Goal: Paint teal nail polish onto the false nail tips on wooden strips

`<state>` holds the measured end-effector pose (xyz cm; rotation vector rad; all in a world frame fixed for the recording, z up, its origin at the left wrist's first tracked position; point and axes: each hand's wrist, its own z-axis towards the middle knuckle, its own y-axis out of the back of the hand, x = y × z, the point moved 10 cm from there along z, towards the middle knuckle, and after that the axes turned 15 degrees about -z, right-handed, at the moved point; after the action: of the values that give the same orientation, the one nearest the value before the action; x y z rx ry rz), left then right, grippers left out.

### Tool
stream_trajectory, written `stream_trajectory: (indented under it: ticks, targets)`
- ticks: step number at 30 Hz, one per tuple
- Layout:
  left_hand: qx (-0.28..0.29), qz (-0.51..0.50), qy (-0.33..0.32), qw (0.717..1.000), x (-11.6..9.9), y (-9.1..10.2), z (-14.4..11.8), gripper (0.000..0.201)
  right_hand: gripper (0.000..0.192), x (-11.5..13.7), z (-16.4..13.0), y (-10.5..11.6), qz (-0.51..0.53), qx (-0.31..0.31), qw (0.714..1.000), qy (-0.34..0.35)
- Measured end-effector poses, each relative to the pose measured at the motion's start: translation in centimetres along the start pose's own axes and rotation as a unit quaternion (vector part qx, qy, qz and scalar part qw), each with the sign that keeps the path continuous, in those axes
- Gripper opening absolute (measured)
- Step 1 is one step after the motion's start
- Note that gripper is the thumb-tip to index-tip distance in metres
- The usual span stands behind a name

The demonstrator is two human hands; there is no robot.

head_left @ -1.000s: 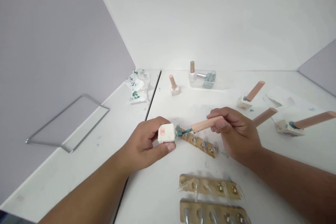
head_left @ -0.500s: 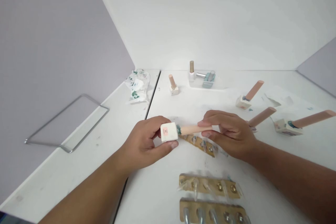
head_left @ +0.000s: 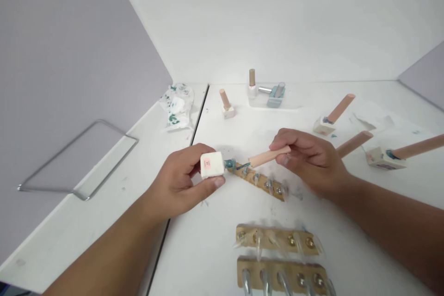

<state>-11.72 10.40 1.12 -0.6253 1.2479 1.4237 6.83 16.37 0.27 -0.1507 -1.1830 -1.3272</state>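
My left hand (head_left: pixel 187 175) is closed round a square white nail polish bottle (head_left: pixel 212 165), tilted so its green-smeared neck points right. Between the fingers and thumb of my right hand (head_left: pixel 305 157) is the long peach brush cap (head_left: pixel 267 156). Its green-coated brush is out of the bottle, the tip close to the neck. Beneath lies a tan strip (head_left: pixel 258 180) with clear nail tips standing on metal studs. Nearer to me, a second strip (head_left: pixel 277 240) and a third strip (head_left: pixel 280 275) carry more nail tips.
A small peach-capped bottle (head_left: pixel 227 110) stands at the back. Beside it, a clear tray (head_left: pixel 263 104) holds bottles. Several peach-capped bottles, including a white one (head_left: pixel 383 157), stand at right. Green-stained tissue (head_left: pixel 178 106) lies left; a metal frame (head_left: pixel 83 157) juts from the left edge.
The peach cap has come off the bottle, and its green brush now shows. My right hand has drawn it rightward. The bottle in my left hand appears slightly further left.
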Motion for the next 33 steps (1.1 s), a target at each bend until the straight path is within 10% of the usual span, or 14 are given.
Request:
stream_trajectory:
  ticks: [33]
  targets:
    - [-0.012, 0.014, 0.013, 1.0, 0.5, 0.6, -0.3, 0.011, 0.029, 4.0, 0.0, -0.3, -0.098, -0.001, 0.981, 0.165]
